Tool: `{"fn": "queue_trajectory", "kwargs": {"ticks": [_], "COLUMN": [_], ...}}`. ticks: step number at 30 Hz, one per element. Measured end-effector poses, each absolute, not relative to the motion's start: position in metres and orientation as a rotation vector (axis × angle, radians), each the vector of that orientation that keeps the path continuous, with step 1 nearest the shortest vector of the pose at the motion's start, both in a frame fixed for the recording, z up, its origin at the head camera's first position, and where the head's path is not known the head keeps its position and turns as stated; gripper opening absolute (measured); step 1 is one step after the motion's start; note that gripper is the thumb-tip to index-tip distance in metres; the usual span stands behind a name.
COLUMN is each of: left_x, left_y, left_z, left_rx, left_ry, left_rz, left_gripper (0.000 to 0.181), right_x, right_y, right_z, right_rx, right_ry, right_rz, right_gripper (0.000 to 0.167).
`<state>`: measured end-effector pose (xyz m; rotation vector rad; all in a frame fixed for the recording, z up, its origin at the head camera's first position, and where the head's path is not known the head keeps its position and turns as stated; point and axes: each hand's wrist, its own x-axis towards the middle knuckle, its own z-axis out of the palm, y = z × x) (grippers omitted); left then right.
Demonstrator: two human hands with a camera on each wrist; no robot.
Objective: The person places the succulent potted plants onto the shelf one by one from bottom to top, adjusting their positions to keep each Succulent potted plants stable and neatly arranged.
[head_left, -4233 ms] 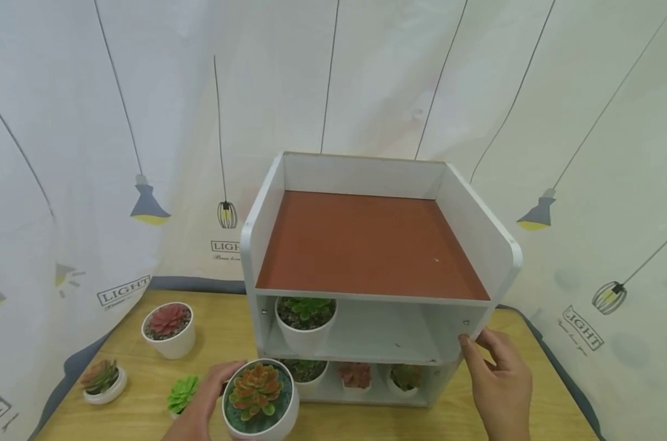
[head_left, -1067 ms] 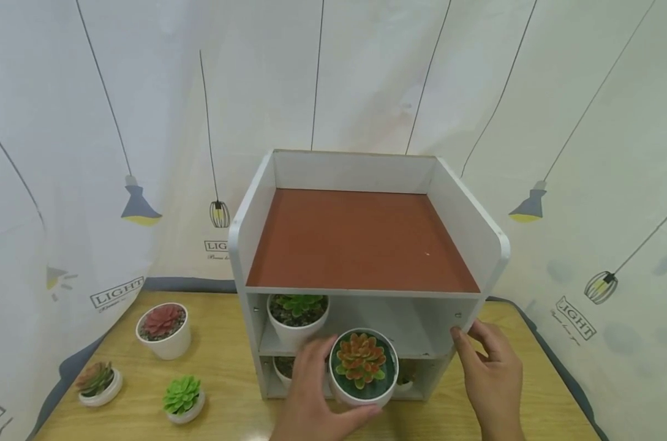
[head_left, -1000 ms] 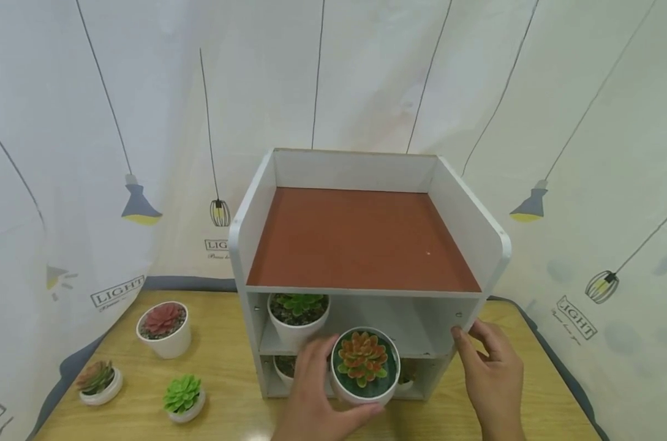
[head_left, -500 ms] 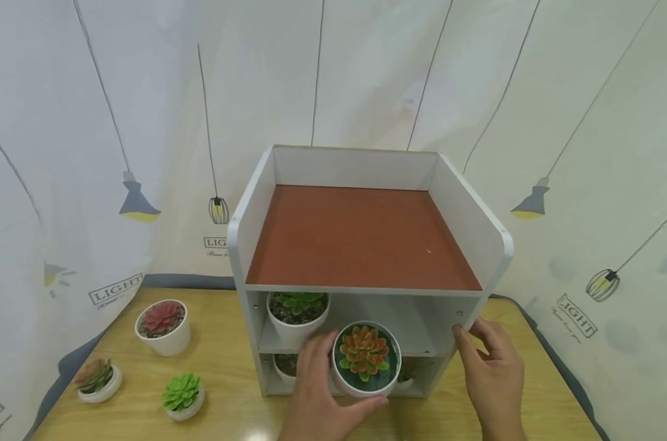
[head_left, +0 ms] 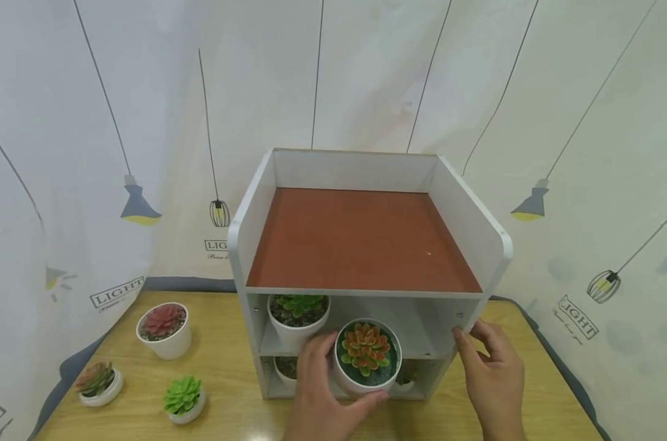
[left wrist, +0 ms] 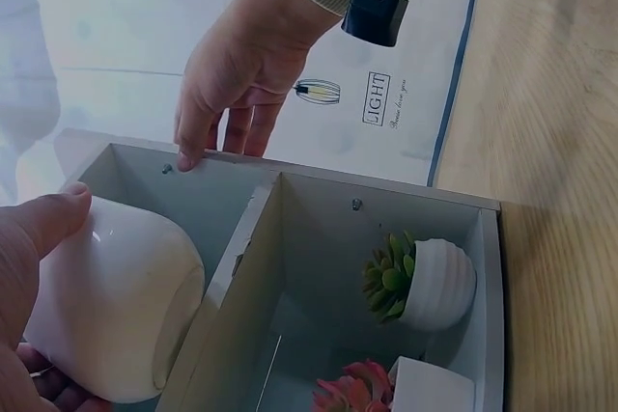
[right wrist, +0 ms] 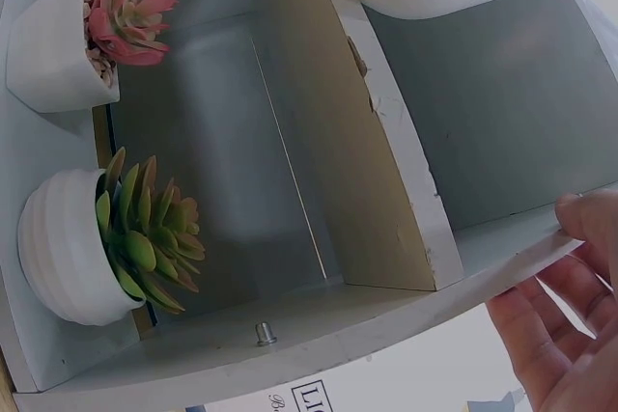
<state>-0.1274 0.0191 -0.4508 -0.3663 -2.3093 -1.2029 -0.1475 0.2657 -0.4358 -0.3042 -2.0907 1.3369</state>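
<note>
My left hand (head_left: 322, 392) grips a white round pot with an orange-green succulent (head_left: 366, 352), thumb at the front and fingers on its left side. The pot is at the front of the middle level of a white shelf unit (head_left: 366, 293); in the left wrist view its base is close to the middle board's edge, and I cannot tell whether it rests there. My right hand (head_left: 493, 376) pinches the front edge of the unit's right side panel. Left of the held pot, on the same level, stands a green succulent in a white pot (head_left: 297, 331).
The bottom level holds a red succulent (right wrist: 130, 21) in a square pot and a green one (right wrist: 150, 229) in a ribbed pot, plus another pot (head_left: 285, 367). On the table's left are a red potted succulent (head_left: 165, 331), a brownish one (head_left: 98, 383) and a bright green one (head_left: 183, 398).
My left hand has carried the orange-green succulent from the unit's lower left rightward to the middle level, with a slight rise in the last second. My right hand stays on the side panel.
</note>
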Motion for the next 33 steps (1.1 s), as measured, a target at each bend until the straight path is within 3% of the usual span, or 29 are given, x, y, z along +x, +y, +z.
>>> {"fn": "queue_trajectory", "kwargs": {"ticks": [9,33], "left_x": [-0.1301,-0.1328], "left_y": [0.0214,0.0199], "left_z": [-0.4561,-0.4569], "left_rx": [-0.354,-0.314], "left_ry": [-2.187,-2.089], "left_rz": [-1.091,-1.169], "left_gripper": [0.106,0.087], "right_x": [-0.1481,-0.1471], "right_y": [0.2659,0.2641], "right_z": [-0.4357,-0.4332], "right_rx": [-0.317,-0.278], "right_ry": [-2.096,-2.09], "right_rz": [1.338,1.323], "right_gripper": [0.028,0.026]}}
